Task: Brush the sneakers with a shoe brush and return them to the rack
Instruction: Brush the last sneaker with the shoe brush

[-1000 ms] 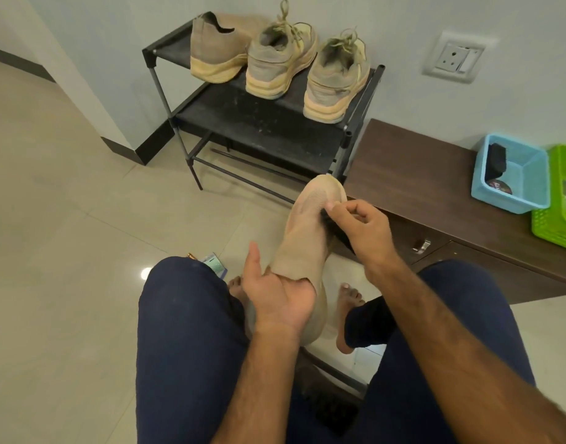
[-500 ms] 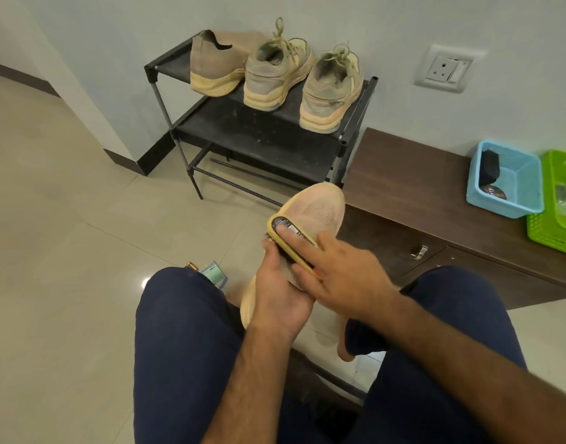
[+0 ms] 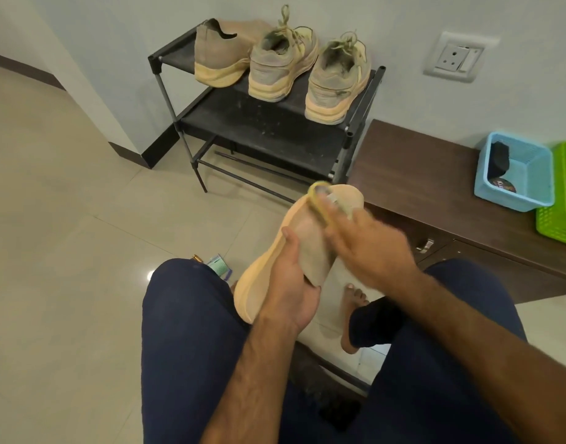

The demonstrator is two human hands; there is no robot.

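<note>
Tiled floor [image 3: 67, 219], rack [image 3: 275, 133] beyond my fingertips. Left hand [image 3: 291, 283] curled round the sneaker [image 3: 262, 277] at its heel opening. Right hand [image 3: 371, 251], blurred, clasps the brush [image 3: 318, 200] against the toe. Likely light, soft upper; hold by the firmer sole.

Left hand [image 3: 291, 290] gripping the sneaker [image 3: 259, 283] near its heel, thumb pointing up, right hand [image 3: 371, 248] blurred, holding the brush [image 3: 318, 200] under its fingers, both bare forearms reaching forward above the thighs

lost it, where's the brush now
Head view, just right of centre: the brush is in the right hand, on the toe of the sneaker the left hand holds.
</note>
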